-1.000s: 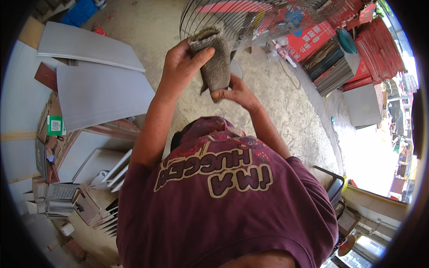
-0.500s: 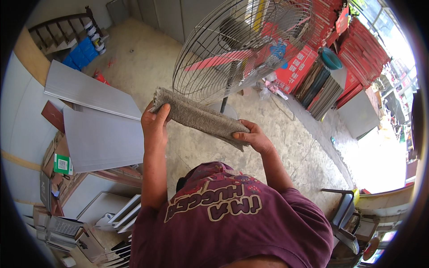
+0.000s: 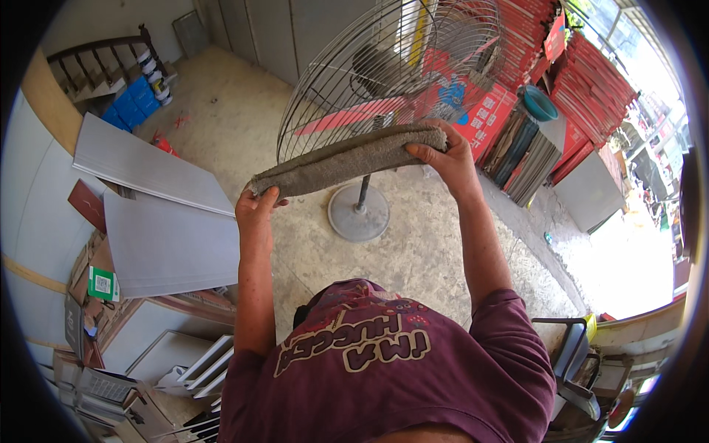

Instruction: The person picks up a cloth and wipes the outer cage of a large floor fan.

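A folded grey-brown cloth (image 3: 347,160), with a rough, towel-like surface, is stretched between my two hands in front of the fan. My left hand (image 3: 258,207) pinches its lower left end, thumb on the near side. At the other end, my right hand (image 3: 449,157) grips the cloth near its upper corner, thumb pressed on the face. The strip slants up toward the right, a fold running along its length. Behind it stands a large pedestal fan (image 3: 354,122) with a wire cage and pink-red blades. The fingers behind the cloth are partly hidden.
The fan's round base (image 3: 359,213) rests on the concrete floor just beyond my hands. Grey panels (image 3: 170,244) lie at the left. Red flat boxes (image 3: 591,96) are stacked at the far right, near a teal basin (image 3: 540,103). A dark chair (image 3: 572,362) is at the lower right.
My right hand has risen and moved right, while my left hand has dropped slightly. The cloth now slants up to the right instead of down, uncovering the fan's base.
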Demonstrator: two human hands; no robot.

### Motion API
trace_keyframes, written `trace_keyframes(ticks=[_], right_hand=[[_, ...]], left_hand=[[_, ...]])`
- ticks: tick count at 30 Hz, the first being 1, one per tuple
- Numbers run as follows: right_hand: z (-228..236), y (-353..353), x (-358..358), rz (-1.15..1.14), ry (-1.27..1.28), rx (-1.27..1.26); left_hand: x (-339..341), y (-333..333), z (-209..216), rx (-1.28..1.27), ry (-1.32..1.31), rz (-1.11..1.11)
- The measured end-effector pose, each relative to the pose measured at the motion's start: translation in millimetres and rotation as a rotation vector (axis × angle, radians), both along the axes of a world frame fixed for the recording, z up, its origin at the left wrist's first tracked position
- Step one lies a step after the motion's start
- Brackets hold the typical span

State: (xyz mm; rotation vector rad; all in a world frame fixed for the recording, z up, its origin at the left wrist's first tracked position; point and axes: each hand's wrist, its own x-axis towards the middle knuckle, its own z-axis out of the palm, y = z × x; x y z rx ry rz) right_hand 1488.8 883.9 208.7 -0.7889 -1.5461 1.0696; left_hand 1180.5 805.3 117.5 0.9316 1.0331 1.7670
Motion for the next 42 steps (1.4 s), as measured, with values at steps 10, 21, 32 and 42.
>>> trace_keyframes(ticks=[10, 21, 32, 42], right_hand=[[75.0, 24.1, -30.1, 0.005, -0.137, 0.35], [118.5, 58.2, -56.8, 0.006, -0.347, 0.86], [122.3, 76.5, -68.3, -0.115, -0.493, 1.001], [129.0, 74.8, -84.3, -0.247, -0.623, 1.089]], left_hand=[[7.3, 15.6, 3.1, -0.053, -0.014, 0.088], [26.3, 24.9, 3.9, -0.021, -0.068, 0.209], [32.0, 40.5, -12.9, -0.087, -0.106, 0.116], [34.2, 50.9, -20.6, -0.095, -0.074, -0.034]])
